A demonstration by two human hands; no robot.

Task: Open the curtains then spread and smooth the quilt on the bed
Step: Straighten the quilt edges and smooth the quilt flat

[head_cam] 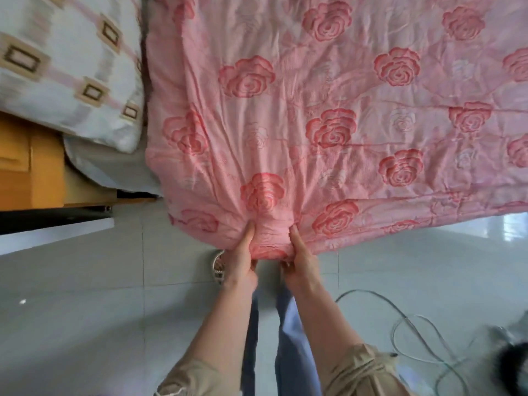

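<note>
The pink quilt with red rose pattern point(328, 110) lies spread across the bed, its near edge hanging toward the grey tiled floor point(85, 310). The left hand point(240, 258) and right hand point(300, 258) pinch that bunched edge side by side. A white pillow with brown squares point(71, 67) lies beside the quilt.

quilt point(314, 124): ahead of both hands, near edge bunched between left hand point(241, 264) and right hand point(300, 261) | pillow point(71, 67): far ahead-left of left hand, beside quilt | cabinet point(28, 167): left of left hand, nearer than pillow | cable point(414, 338): on floor point(85, 310), behind-right of right hand
</note>
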